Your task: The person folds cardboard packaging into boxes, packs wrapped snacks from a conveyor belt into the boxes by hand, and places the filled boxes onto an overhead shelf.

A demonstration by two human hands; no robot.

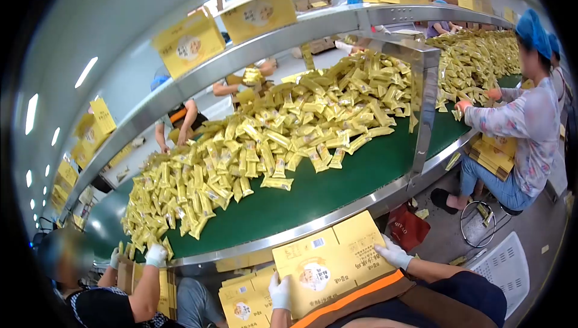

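A yellow printed carton (pixel 337 262), which looks folded flat, is held in front of my body, its round picture and barcode facing up. My left hand (pixel 279 292), in a white glove, grips its left edge, with the thumb on the near face. On the opposite edge, my right hand (pixel 394 253), also gloved in white, holds the carton's right side. Fingers behind the cardboard are hidden. More yellow cartons (pixel 241 301) lie low to the left of my left hand. Beyond the carton, a big heap of yellow wrapped packets (pixel 271 141) covers much of a green conveyor belt (pixel 325 195).
The belt's metal edge (pixel 289 232) runs just beyond my carton. A metal post (pixel 424 111) and overhead shelf (pixel 325 18) carry upright cartons (pixel 259 15). A co-worker (pixel 512 111) sits at right, another (pixel 114 298) close at left. A white plastic chair (pixel 500 274) and red bag (pixel 407 227) stand nearby.
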